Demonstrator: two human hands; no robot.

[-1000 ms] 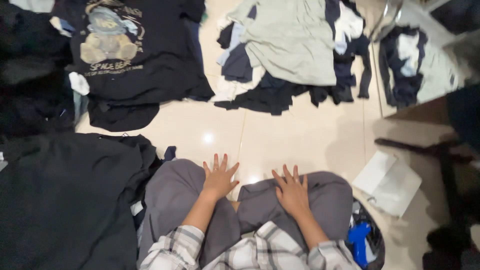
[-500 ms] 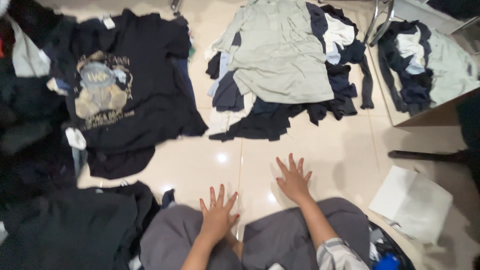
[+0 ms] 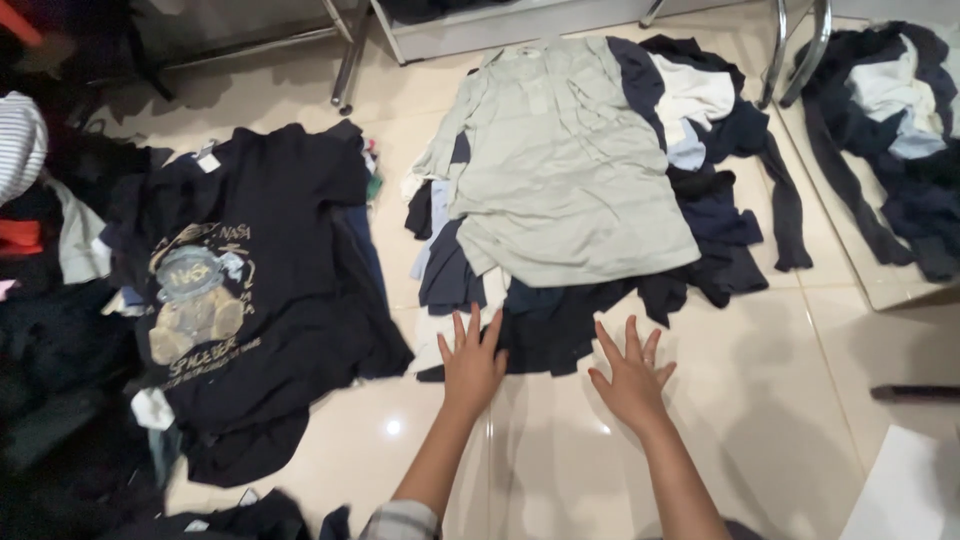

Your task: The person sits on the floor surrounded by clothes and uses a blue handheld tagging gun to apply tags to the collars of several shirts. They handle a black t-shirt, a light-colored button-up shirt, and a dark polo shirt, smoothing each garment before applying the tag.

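My left hand (image 3: 472,362) and my right hand (image 3: 630,375) are stretched out over the tiled floor (image 3: 760,400), palms down, fingers spread, holding nothing. Their fingertips reach the near edge of a pile of dark clothes (image 3: 570,320). A pale green shirt (image 3: 560,180) lies flat on top of that pile. To the left, a black T-shirt with a bear print (image 3: 250,290) lies spread on the floor.
More dark clothes (image 3: 60,330) are heaped at the far left, with a striped item (image 3: 20,145) above. A mirror (image 3: 890,160) at the right reflects clothes. Metal legs (image 3: 350,55) stand at the back. A white sheet (image 3: 905,490) lies at the lower right.
Both hands have left my knees and reached forward to the edge of the clothes pile. The view has tilted forward, so my lap has dropped out of sight.
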